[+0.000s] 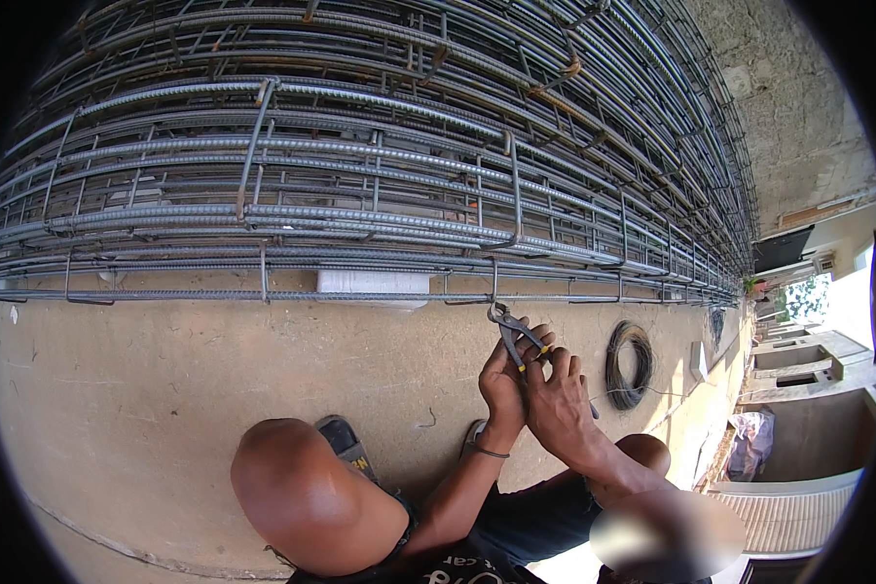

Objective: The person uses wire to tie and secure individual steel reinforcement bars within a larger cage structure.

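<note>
On my feed, the left hand grips pliers near the rebar cage, probably steadied by the curled right hand, whose hold I cannot tell.

Pincers beside the steel cage

Your pincers are of dark metal, with yellow marks on the handles, which stand apart. The head points away from you, close to the cage's lowest bar; contact is unclear. The cage, grey and ribbed, stretches lengthwise before you.
</note>
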{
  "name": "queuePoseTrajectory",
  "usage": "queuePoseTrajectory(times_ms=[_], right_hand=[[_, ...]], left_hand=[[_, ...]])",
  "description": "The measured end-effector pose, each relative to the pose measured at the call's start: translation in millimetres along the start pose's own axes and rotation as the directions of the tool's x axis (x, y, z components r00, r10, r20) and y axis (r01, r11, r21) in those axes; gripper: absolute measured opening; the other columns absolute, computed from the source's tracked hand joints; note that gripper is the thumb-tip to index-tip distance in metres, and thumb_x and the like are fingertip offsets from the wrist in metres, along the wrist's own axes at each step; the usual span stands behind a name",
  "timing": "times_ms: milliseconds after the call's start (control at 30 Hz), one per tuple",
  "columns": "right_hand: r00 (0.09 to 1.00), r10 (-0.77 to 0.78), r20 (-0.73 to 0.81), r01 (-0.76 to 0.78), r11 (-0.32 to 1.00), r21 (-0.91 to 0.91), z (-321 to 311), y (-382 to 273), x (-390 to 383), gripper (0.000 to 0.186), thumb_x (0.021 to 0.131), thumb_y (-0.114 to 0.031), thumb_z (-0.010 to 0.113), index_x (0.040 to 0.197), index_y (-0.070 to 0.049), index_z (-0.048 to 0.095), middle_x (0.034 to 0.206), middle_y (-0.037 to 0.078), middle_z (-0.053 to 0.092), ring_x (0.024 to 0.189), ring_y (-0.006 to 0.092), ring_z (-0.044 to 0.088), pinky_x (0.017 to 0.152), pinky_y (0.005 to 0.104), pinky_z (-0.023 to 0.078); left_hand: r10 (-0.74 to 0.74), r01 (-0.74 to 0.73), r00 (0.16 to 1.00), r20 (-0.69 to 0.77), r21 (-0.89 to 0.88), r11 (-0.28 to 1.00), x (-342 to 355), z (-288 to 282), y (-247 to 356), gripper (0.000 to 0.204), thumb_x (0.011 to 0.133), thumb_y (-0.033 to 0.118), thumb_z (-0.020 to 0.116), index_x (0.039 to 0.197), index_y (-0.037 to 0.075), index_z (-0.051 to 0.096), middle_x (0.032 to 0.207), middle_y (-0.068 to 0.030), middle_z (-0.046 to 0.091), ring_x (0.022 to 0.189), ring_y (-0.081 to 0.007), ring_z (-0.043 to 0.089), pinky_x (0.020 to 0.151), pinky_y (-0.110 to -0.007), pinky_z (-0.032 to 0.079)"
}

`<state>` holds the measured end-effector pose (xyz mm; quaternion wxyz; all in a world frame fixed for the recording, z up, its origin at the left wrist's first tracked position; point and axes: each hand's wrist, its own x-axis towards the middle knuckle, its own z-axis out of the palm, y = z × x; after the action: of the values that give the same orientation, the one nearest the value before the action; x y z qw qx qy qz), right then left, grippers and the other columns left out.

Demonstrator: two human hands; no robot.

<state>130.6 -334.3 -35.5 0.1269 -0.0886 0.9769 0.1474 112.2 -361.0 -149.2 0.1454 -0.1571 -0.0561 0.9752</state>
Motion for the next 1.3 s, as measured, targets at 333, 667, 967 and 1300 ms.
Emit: queuePoseTrajectory(times_ms=[333,667,967,1300], right_hand=[[0.988,-0.11,-0.106,0.083,0.968,-0.239,0.6,2.0,-11.8,0.039,0.077,-0.01,0.06,0.11,0.009,0.052,0.12,0.033,0.045,0.096,0.0392,0.051,0.076,0.0463,0.047],[0.855,-0.119,0.505,-0.382,0.514,0.768,-28.8,85.5,32.5,0.089,0.079,-0.042,0.078,0.136,0.011,0.035,0.128,0.032,0.053,0.112,0.038,0.061,0.099,0.0416,0.047],[0.5,-0.543,0.675,-0.864,-0.365,0.346,-1.1,62.0,8.2,0.005,0.081,-0.004,0.056,0.082,-0.007,0.053,0.066,0.001,0.044,0.059,0.0121,0.044,0.055,0.0304,0.04],[0.97,0.151,0.191,-0.197,0.947,0.253,-4.1,65.1,3.8,0.035,0.067,-0.014,0.061,0.095,0.008,0.059,0.078,0.023,0.063,0.072,0.0386,0.066,0.063,0.0429,0.054]], left_hand=[[-0.29,0.292,0.95,-0.118,-0.002,0.956,21.5,34.0,22.0,0.028,0.093,0.034,0.066,0.085,0.011,0.054,0.072,-0.0028,0.057,0.073,-0.0195,0.061,0.074,-0.032,0.051],[-0.3,0.303,0.946,-0.12,0.012,0.953,27.1,34.1,23.9,0.03,0.089,0.034,0.065,0.073,0.016,0.046,0.058,0.0032,0.044,0.056,-0.0155,0.053,0.06,-0.033,0.052],[-0.312,0.31,0.95,-0.018,-0.081,0.947,21.7,30.3,28.3,0.027,0.091,0.033,0.062,0.071,0.017,0.05,0.058,0.0046,0.048,0.055,-0.0137,0.053,0.059,-0.032,0.047],[-0.199,0.209,0.978,-0.067,0.2,0.957,22.6,36.6,7.0,0.055,0.089,0.056,0.061,0.114,0.007,0.055,0.102,-0.0128,0.067,0.096,-0.0259,0.065,0.085,-0.041,0.054]])
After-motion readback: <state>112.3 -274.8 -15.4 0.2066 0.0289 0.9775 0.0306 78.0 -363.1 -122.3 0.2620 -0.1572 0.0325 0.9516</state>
